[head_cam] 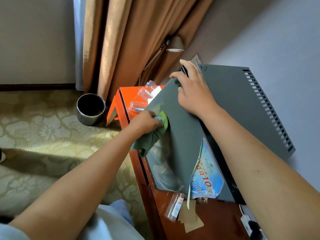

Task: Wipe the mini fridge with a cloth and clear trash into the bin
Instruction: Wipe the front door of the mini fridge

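A grey mini fridge (230,101) stands on a dark wooden cabinet (216,220). My left hand (147,121) grips a green cloth (152,137) and presses it against the fridge's front door (180,129). My right hand (194,90) lies over the door's top edge, fingers curled round it. A torn blue sticker (207,177) peels off the door's lower part. A round black bin (90,109) stands on the carpet to the left. Empty plastic bottles (138,105) lie on an orange table (124,99).
Paper scraps (190,217) and a clear plastic wrapper (174,207) lie on the cabinet top before the fridge. Brown curtains (121,40) and a lamp (175,45) stand behind. A white plug and cable (245,220) sit at the lower right. Patterned carpet (43,135) covers the floor.
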